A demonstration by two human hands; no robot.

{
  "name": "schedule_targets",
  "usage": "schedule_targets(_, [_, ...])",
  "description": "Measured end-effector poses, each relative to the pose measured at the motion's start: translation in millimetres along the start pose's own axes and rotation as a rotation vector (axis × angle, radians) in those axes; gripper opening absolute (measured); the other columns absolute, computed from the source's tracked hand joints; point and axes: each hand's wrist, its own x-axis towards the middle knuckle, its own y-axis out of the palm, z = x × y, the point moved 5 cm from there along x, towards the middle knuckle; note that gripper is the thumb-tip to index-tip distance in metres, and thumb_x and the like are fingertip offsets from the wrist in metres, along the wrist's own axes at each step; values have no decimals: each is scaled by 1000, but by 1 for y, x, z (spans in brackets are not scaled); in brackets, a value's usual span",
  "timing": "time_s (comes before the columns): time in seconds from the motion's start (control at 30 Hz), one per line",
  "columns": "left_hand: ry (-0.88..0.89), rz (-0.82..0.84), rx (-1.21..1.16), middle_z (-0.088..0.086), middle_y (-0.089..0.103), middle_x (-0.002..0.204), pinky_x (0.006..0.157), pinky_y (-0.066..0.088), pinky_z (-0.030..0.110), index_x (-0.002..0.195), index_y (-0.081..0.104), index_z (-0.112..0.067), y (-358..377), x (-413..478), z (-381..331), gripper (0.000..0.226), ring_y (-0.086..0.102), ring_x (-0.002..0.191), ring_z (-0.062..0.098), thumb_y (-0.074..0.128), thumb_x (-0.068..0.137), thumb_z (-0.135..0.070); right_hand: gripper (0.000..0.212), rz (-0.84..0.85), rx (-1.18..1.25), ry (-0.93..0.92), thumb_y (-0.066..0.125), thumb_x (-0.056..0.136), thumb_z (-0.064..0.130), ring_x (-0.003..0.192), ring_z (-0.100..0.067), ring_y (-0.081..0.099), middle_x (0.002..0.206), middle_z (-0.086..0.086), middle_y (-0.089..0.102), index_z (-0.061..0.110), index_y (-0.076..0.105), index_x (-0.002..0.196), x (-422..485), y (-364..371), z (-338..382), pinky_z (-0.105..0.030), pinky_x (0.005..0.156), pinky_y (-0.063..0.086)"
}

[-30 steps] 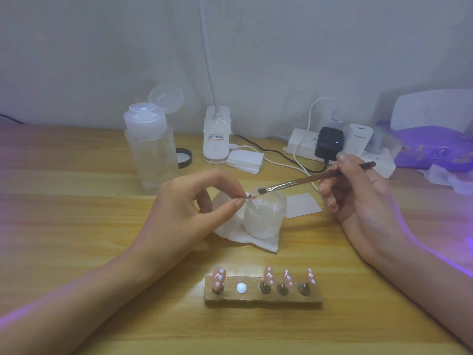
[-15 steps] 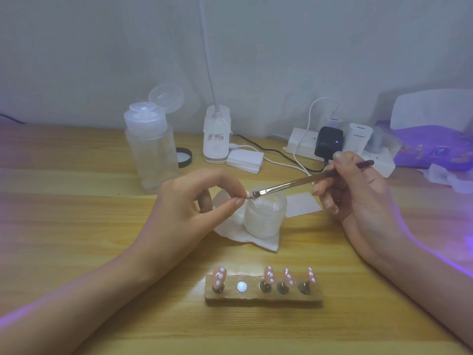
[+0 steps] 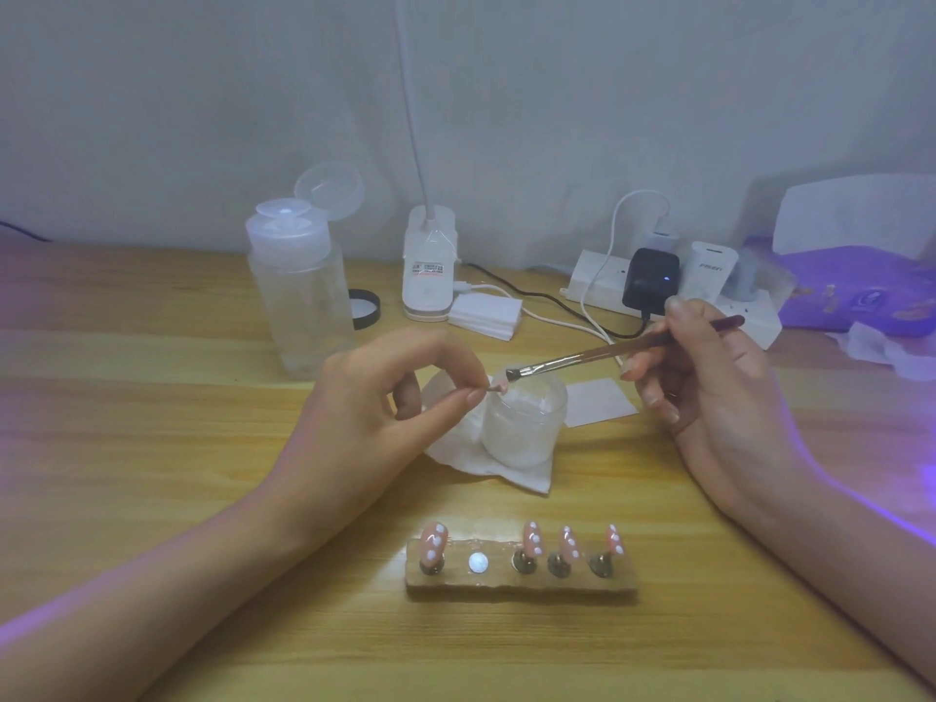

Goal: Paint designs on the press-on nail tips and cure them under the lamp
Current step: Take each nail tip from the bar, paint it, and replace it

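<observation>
Pale wooden desk [image 3: 152, 448] runs back to a blank grey wall [image 3: 202, 93], and the work is going on over its middle. The person's left hand [image 3: 375, 412] pinches one pink nail tip [image 3: 499, 385] by its little peg between thumb and forefinger, just above a frosted jar [image 3: 527, 423] that stands on a white tissue [image 3: 471, 458]. The right hand [image 3: 709, 377] grips a thin brush [image 3: 582, 358] like a pen, its bristles touching the far side of that tip. Nearer to us a holder block [image 3: 521, 582] carries four more tips [image 3: 532, 539], pink with white dots, and a bare silver disc [image 3: 477, 563] where, I'd guess, the held one belongs.

This stroke wants a steady left hand and short, light touches of the bristles, so the gel doesn't flood over the tip's edge or reach the pinching fingers.

From where I stand the held tip is tiny and blurred; I can't make out its design, nor whether the brush carries colour. The jar's contents are only a cloudy white. At far right, violet light washes a purple sheet [image 3: 851, 291] below a white housing [image 3: 856, 215], probably the curing lamp, though I can't be sure.
</observation>
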Motion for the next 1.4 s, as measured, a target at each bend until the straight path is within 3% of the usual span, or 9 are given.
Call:
schedule_targets(0.13, [-2,-8,-12,-24,63,84,56,32,7,85,70,-24,0,-1,0,4,40,53,8,70,86,-20,24,11,-25,-1,59,88,40,43,-13,50,61,-8,67,20,54,75,0,2,0,-16,39,34])
schedule_targets(0.43, [-6,-8,-19,-29,59,76,56,32,5,85,69,-21,0,-1,0,13,40,52,6,74,87,-9,25,10,-38,0,62,87,41,45,-13,53,64,-10,69,20,57,74,0,1,-1,-15,39,34])
schedule_targets(1.4, [13,-1,-9,-32,57,73,55,31,5,85,70,-20,-1,0,-1,13,38,50,3,74,87,-8,25,32,-31,-21,60,92,40,44,-11,52,63,-7,69,24,59,72,0,3,1,-15,39,33])
